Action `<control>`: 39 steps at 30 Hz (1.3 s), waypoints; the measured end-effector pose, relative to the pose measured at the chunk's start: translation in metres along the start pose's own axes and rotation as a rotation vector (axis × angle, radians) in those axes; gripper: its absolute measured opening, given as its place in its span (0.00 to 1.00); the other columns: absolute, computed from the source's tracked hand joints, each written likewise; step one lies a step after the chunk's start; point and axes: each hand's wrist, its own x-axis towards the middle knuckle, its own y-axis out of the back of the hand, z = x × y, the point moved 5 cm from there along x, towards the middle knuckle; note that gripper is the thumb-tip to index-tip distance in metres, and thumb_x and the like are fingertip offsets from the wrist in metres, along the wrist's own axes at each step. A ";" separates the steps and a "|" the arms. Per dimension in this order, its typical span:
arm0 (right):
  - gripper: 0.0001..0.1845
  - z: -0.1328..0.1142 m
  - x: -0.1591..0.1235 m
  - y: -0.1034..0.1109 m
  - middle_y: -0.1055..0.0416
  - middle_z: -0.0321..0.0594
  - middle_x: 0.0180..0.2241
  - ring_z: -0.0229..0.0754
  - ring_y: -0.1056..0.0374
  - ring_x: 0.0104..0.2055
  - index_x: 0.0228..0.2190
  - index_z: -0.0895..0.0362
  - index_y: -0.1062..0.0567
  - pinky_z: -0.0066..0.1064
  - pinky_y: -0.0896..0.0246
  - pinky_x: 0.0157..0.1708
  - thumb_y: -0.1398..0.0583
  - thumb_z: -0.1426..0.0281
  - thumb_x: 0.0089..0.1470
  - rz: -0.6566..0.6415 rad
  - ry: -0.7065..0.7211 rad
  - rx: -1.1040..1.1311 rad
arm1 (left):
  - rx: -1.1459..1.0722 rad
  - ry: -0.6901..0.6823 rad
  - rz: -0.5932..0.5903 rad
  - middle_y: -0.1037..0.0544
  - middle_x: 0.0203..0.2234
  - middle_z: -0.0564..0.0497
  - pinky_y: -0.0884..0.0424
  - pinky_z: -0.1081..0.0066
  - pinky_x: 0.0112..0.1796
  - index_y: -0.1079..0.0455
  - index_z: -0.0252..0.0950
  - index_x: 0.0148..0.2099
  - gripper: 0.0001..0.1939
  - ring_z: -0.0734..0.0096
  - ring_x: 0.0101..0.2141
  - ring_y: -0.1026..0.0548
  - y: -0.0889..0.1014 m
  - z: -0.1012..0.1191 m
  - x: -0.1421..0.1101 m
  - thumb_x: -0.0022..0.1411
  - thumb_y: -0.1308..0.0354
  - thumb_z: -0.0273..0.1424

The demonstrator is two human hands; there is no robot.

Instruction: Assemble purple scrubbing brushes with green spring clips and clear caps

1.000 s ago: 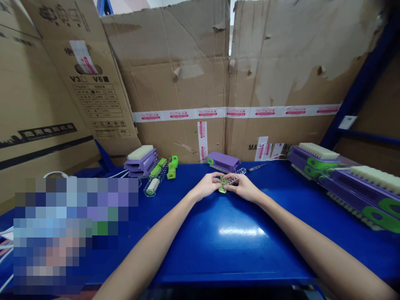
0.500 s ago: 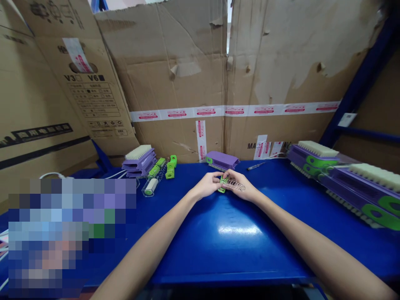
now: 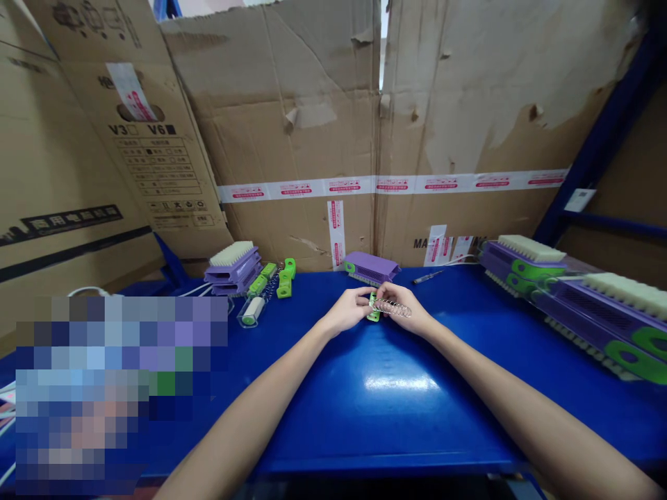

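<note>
At the middle of the blue table, my left hand pinches a small green plastic piece from its left side. My right hand closes its fingers at the piece's right side, on the near end of a metal coil spring. The spring stretches rightward from the green piece, across the front of my right hand. Both hands meet just above the table, and the fingertips partly hide the green piece. Behind them lies a purple brush body with pale bristles underneath and a green tab at its left end.
Stacked purple brushes stand at the left, beside green parts, dark springs and a clear container. More purple brushes line the right side. A screwdriver lies at the back. Cardboard walls the rear; the lower left is pixelated.
Almost nothing differs. The spring and green piece have shifted very slightly to the right, and both hands keep their grip.
</note>
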 end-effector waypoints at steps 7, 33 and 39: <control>0.06 -0.010 -0.001 0.000 0.34 0.33 0.22 0.34 0.39 0.24 0.24 0.57 0.34 0.27 0.43 0.24 0.40 0.70 0.41 0.009 -0.056 0.070 | -0.103 0.001 -0.011 0.22 0.30 0.43 0.34 0.69 0.37 0.38 0.26 0.54 0.30 0.68 0.32 0.25 0.003 -0.001 -0.002 0.47 0.38 0.22; 0.11 0.005 0.000 0.005 0.27 0.37 0.22 0.36 0.32 0.23 0.31 0.62 0.26 0.29 0.39 0.31 0.40 0.71 0.41 0.095 -0.300 0.300 | 0.413 -0.125 0.386 0.24 0.28 0.49 0.33 0.75 0.30 0.31 0.31 0.42 0.18 0.73 0.27 0.27 0.015 0.001 -0.002 0.48 0.38 0.30; 0.15 0.001 -0.001 0.006 0.27 0.37 0.24 0.37 0.32 0.24 0.37 0.62 0.27 0.31 0.38 0.32 0.40 0.71 0.43 0.122 -0.277 0.270 | 0.262 -0.117 0.400 0.22 0.32 0.43 0.28 0.69 0.35 0.33 0.30 0.47 0.20 0.67 0.31 0.23 0.020 -0.006 0.000 0.50 0.38 0.28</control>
